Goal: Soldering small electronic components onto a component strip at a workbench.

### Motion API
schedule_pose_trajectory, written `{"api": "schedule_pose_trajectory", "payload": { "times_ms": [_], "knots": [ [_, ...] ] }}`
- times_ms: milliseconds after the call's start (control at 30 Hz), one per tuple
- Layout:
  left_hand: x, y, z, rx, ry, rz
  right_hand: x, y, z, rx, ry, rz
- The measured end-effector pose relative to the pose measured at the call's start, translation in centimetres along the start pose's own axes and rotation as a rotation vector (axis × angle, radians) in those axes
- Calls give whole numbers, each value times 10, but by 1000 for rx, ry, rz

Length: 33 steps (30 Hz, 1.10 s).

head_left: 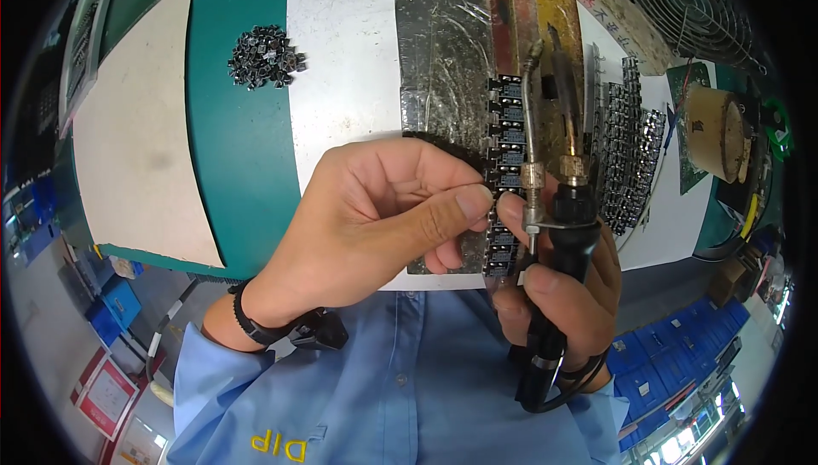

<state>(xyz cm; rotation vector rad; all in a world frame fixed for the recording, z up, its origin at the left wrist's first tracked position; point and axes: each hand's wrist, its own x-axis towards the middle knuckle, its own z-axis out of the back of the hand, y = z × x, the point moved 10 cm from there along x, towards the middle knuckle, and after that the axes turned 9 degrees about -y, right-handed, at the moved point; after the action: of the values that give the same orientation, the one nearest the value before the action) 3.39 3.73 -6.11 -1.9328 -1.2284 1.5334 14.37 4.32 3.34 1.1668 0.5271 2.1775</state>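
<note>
The seemingly part-worked row of small black rectangular components (pixel 509 136) lies between the narrowly pinched left hand (pixel 362 222) and the right hand (pixel 578 310) holding a black-handled soldering iron (pixel 573 248), but whether the dark strips (pixel 629 150) at right or the loose black heap (pixel 264 57) on the green tabletop (pixel 240 154) are finished cannot be told.

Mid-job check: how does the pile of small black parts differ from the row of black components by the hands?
The pile is a jumbled heap; the row runs in single file. The pile lies mostly on the green mat; the row is beside the left hand and right hand. Both consist of small, dark pieces.
</note>
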Motion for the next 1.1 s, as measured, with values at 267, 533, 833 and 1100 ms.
{"api": "schedule_pose_trajectory", "payload": {
  "times_ms": [267, 533, 833, 1100],
  "knots": [
    [-1, -1, 1, 21, -12, 1, 0, -2, 4, 45, 37, -37],
    [-3, -1, 1, 35, -30, 3, -13, -2, 44, 62, -253, 28],
    [0, 0, 1, 10, -23, 25, -11, -1, 35, 177, -252, -190],
    [1, 0, 1, 7, -23, 33, -38, 1, 69, 282, -245, -398]
  ]
}}
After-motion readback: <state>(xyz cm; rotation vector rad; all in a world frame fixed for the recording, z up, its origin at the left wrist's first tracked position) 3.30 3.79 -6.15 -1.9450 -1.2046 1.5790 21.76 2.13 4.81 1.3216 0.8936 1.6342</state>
